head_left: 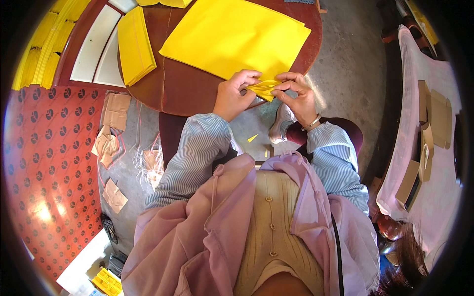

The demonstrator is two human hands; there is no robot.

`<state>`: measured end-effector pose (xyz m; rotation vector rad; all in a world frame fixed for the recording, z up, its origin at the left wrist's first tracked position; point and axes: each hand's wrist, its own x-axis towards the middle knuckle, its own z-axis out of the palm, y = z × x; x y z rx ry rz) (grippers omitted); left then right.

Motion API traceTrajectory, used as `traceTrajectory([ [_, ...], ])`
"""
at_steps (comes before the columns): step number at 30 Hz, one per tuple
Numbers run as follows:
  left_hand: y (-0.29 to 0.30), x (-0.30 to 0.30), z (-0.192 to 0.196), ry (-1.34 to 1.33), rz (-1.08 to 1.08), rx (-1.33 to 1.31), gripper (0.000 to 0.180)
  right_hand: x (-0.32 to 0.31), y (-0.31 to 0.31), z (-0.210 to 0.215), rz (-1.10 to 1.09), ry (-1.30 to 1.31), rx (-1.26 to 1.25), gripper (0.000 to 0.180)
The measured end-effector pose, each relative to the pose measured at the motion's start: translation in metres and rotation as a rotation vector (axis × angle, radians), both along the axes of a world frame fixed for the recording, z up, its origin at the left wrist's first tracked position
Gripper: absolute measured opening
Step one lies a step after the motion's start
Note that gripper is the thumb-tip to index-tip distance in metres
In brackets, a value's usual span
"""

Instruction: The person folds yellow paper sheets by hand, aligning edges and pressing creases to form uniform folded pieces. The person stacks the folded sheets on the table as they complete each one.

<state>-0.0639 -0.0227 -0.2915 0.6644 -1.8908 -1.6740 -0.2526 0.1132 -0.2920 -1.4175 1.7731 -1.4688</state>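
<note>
Between my hands, just past the near edge of the round red-brown table (150, 91), is a small pleated piece of yellow paper (264, 90) with several folds fanned out. My left hand (234, 96) pinches its left end between thumb and fingers. At its right end my right hand (299, 96) pinches it too, with a bracelet on that wrist. A large flat stack of yellow paper sheets (234, 39) lies on the table right beyond my hands. Farther left on the tabletop sits a narrow folded yellow paper bundle (135, 47).
Yellow bundles (45, 44) are piled at the far left. Brown paper pieces (116, 111) and a yellow scrap (252, 138) lie on the floor. On the right, a table with a pink cloth (395, 163) holds open cardboard boxes (437, 118). My knees are under the table's edge.
</note>
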Motion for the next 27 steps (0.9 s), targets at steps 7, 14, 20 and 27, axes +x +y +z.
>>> traceTrajectory([
  [7,0.004,-0.004,-0.003,0.027,0.062,-0.093,0.038,0.000,0.000,0.002,-0.005,0.004,0.015,0.017],
  [14,0.007,-0.012,-0.007,0.065,0.161,-0.106,0.034,0.003,0.002,0.008,-0.017,0.176,-0.071,0.025],
  [20,0.006,-0.008,-0.002,0.031,0.137,-0.061,0.032,0.004,0.002,0.009,-0.002,0.235,-0.042,0.020],
  [27,0.004,-0.004,0.000,0.032,0.095,-0.090,0.035,0.002,-0.002,0.002,-0.037,0.095,-0.034,0.017],
])
